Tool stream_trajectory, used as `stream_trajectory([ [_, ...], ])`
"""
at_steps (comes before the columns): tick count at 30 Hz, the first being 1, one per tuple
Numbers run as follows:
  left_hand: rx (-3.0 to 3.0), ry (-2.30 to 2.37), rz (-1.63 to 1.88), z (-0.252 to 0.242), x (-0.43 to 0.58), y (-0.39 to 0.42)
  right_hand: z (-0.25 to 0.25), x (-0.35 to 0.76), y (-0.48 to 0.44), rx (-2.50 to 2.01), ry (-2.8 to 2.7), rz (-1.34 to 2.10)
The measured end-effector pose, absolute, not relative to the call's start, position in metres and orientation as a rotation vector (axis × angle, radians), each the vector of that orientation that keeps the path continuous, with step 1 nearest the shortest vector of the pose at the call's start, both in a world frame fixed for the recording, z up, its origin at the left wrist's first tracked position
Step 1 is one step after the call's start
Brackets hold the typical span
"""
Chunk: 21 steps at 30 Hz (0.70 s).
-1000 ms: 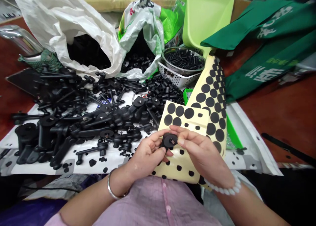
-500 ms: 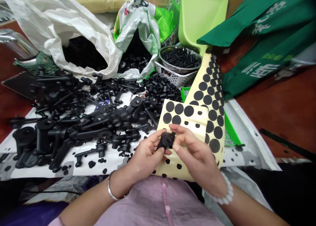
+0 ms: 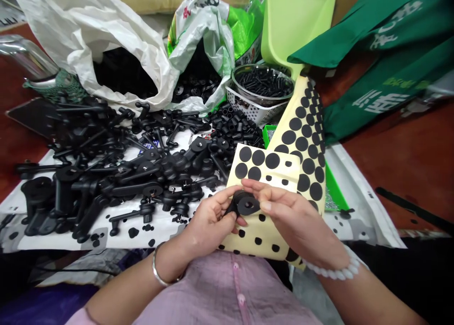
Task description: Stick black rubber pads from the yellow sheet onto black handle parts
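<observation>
My left hand (image 3: pixel 214 216) is closed on a black plastic arm part (image 3: pixel 232 203), thumb in front and fingers behind. Its round end faces up towards me. My right hand (image 3: pixel 291 216) pinches the right edge of a round black sticker (image 3: pixel 244 207) with a small hole in it. That sticker lies over or just above the part's round end; whether it touches is hard to tell. Beneath both hands is a cream backing sheet (image 3: pixel 232 178) with rows of black discs and small black spots.
Many black arm parts (image 3: pixel 142 169) are heaped on the left. Behind them stand a white sack (image 3: pixel 156 46) and a green-white bag (image 3: pixel 220 36). A metal bowl of black screws (image 3: pixel 264 81) sits in a white basket (image 3: pixel 248 102). At right are a green tray (image 3: pixel 335 188) and a light-green dustpan (image 3: pixel 298 22).
My right hand has moved slightly right and down, and the sticker's disc with its hole now shows flat towards me. The left hand keeps its hold on the arm part.
</observation>
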<state>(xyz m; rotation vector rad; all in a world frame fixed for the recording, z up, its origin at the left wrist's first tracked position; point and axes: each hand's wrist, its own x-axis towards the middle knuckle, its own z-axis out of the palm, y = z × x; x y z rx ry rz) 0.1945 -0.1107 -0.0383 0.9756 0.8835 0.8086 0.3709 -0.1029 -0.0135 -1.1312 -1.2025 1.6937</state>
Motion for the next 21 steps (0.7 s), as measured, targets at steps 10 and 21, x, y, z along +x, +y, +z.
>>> stream_trajectory([
  [10,1.027,0.867,0.825,-0.0383,0.1919,-0.1130,-0.0111,0.3657,-0.1025,-1.162,-1.185,1.709],
  [21,1.058,0.841,0.844,-0.0363,0.1920,-0.1124,-0.0145,0.3671,-0.1050,-1.159,-1.185,1.696],
])
